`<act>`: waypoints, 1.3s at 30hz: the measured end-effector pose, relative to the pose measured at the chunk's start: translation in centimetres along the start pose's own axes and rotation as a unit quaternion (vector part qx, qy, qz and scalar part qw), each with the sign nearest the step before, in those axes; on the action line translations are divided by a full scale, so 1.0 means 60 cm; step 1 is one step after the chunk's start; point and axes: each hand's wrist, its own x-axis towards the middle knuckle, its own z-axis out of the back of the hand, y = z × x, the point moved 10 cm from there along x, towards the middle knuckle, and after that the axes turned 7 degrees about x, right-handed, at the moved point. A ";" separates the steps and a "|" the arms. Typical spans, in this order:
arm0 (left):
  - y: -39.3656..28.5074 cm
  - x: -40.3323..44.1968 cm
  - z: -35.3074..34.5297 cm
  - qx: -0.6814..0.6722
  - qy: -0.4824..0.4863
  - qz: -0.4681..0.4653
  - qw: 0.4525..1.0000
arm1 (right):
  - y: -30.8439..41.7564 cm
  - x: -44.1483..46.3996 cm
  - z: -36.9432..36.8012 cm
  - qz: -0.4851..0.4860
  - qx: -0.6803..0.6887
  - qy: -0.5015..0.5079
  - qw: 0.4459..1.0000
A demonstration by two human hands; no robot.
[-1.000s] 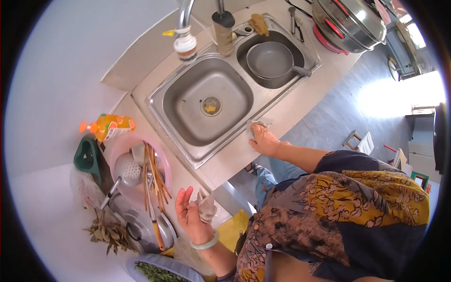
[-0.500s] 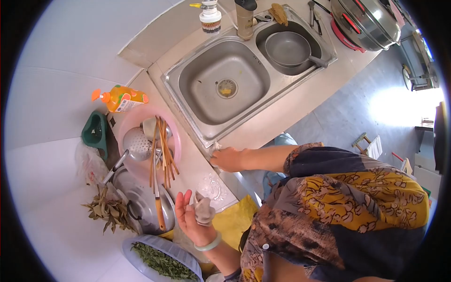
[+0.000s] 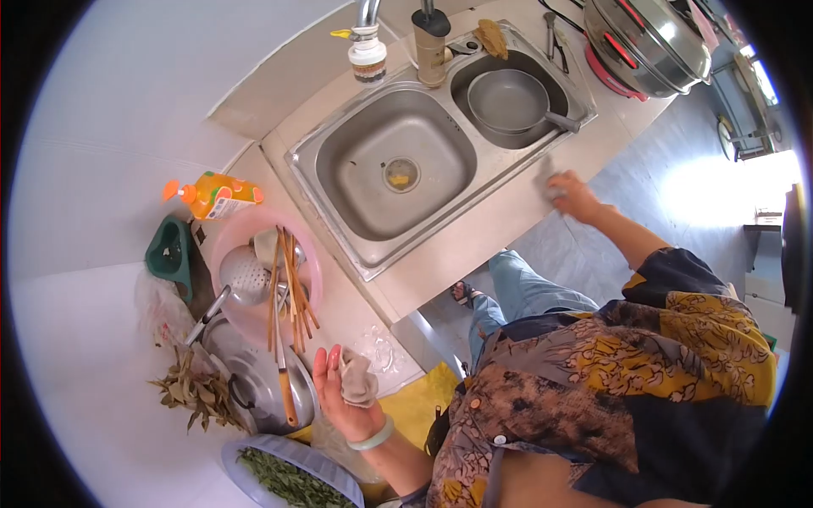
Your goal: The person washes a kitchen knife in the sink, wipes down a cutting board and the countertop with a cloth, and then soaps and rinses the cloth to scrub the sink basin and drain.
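A crumpled beige-grey cloth [image 3: 359, 378] rests in my left hand [image 3: 343, 406], tucked against the palm while the fingers stretch upward. This hand is raised in front of the pink basin [image 3: 229, 317], which holds chopsticks [image 3: 292, 279] and a perforated skimmer [image 3: 246, 275]. My right hand [image 3: 576, 199], slightly blurred, is closed over a small greyish cloth [image 3: 555, 191] on the front strip of the countertop [image 3: 474, 229]. That strip runs along the double sink [image 3: 398, 169], whose right bowl holds a grey frying pan [image 3: 508, 102].
An orange soap bottle [image 3: 216, 196] and a green container [image 3: 169, 254] stand along the wall. A metal lid [image 3: 267, 372] and a blue basket [image 3: 246, 478] of green leaves are at lower left. A steel steamer pot [image 3: 652, 51] occupies the counter's far right.
My right hand has swept right along the counter's front edge, from the sink's near left corner to below the right bowl. The left hand, still with its cloth, has barely shifted.
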 end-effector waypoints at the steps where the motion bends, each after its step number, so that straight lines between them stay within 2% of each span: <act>1: -0.007 -0.001 0.001 -0.014 -0.003 -0.009 1.000 | -0.029 0.000 0.035 0.003 -0.051 -0.074 0.996; 4: -0.035 -0.013 0.021 -0.046 -0.025 -0.041 0.998 | -0.062 0.001 0.055 -0.072 -0.095 -0.119 0.986; 7: -0.064 -0.042 0.053 -0.063 -0.056 -0.071 0.994 | -0.022 0.022 -0.049 0.078 -0.112 -0.078 0.988; 8: -0.071 -0.055 0.065 -0.069 -0.068 -0.077 0.992 | 0.038 0.012 -0.096 0.110 -0.105 -0.043 0.987; 11: -0.082 -0.102 0.097 -0.083 -0.102 -0.083 0.988 | 0.225 -0.019 -0.268 0.204 -0.040 0.178 0.962; 12: -0.082 -0.118 0.108 -0.087 -0.112 -0.084 0.986 | 0.288 -0.033 -0.311 0.163 0.024 0.255 0.953; 15: -0.070 -0.157 0.145 -0.127 -0.136 -0.078 0.979 | 0.474 -0.052 -0.407 0.283 0.081 0.263 0.919; 17: -0.050 -0.180 0.177 -0.132 -0.143 -0.070 0.978 | 0.576 -0.065 -0.462 0.419 0.067 0.244 0.872; 18: -0.040 -0.188 0.190 -0.135 -0.145 -0.067 0.978 | 0.599 -0.055 -0.509 0.414 0.018 0.253 0.874; 20: -0.032 -0.209 0.206 -0.149 -0.169 -0.081 0.971 | 0.619 -0.050 -0.590 0.400 -0.080 0.270 0.872; 23: -0.023 -0.241 0.232 -0.152 -0.216 -0.080 0.961 | 0.628 -0.098 -0.620 0.433 -0.113 0.304 0.841; 25: -0.016 -0.249 0.245 -0.159 -0.232 -0.080 0.956 | 0.585 -0.155 -0.654 0.469 -0.162 0.345 0.797; 27: 0.002 -0.258 0.261 -0.168 -0.239 -0.075 0.954 | 0.560 -0.239 -0.657 0.430 -0.197 0.427 0.770; 30: 0.009 -0.265 0.271 -0.174 -0.251 -0.066 0.950 | 0.519 -0.310 -0.684 0.448 -0.235 0.447 0.738; 33: -0.009 -0.269 0.277 -0.143 -0.275 -0.063 0.949 | 0.586 -0.270 -0.651 0.415 -0.232 0.451 0.755; 35: -0.006 -0.280 0.285 -0.148 -0.284 -0.063 0.945 | 0.617 -0.197 -0.649 0.411 -0.159 0.371 0.817; 37: 0.008 -0.287 0.293 -0.161 -0.288 -0.059 0.942 | 0.659 -0.143 -0.649 0.353 -0.139 0.319 0.869; 39: 0.022 -0.297 0.296 -0.164 -0.301 -0.053 0.938 | 0.695 -0.124 -0.682 0.374 -0.108 0.273 0.880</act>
